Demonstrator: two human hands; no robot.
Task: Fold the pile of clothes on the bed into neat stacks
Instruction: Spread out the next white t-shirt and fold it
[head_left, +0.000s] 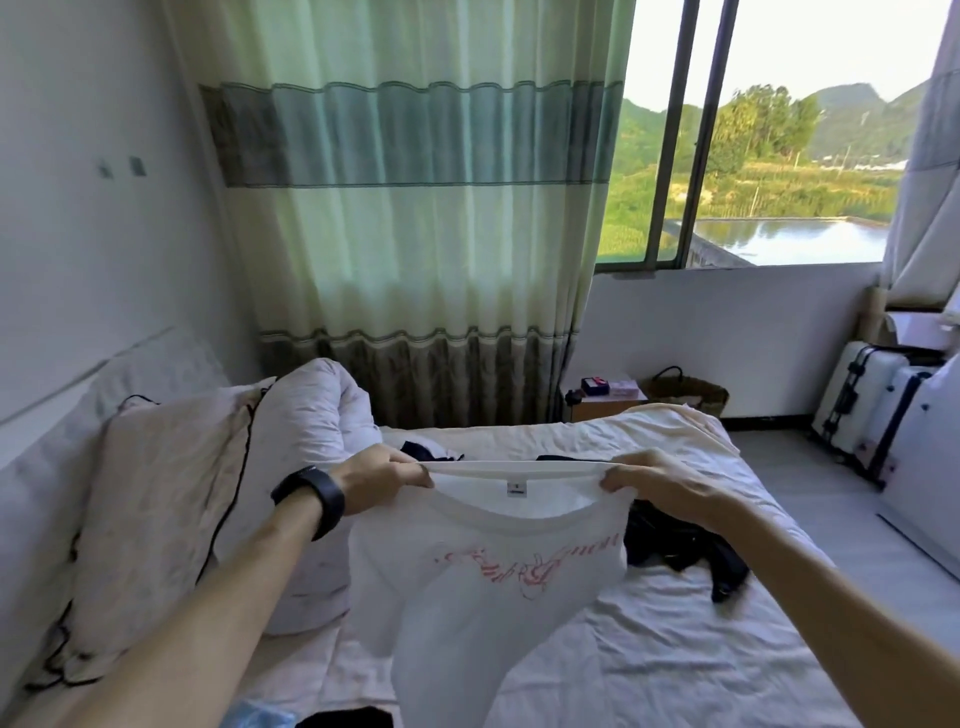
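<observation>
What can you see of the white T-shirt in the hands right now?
The white T-shirt looks like thin, soft knit, with a pink script print across the chest and a small label inside the back neck. The left hand and right hand pinch it at either side of the neckline, pulling the top edge taut. It hangs unfolded above the bed, in front of dark clothes. Its hem runs out of frame.
</observation>
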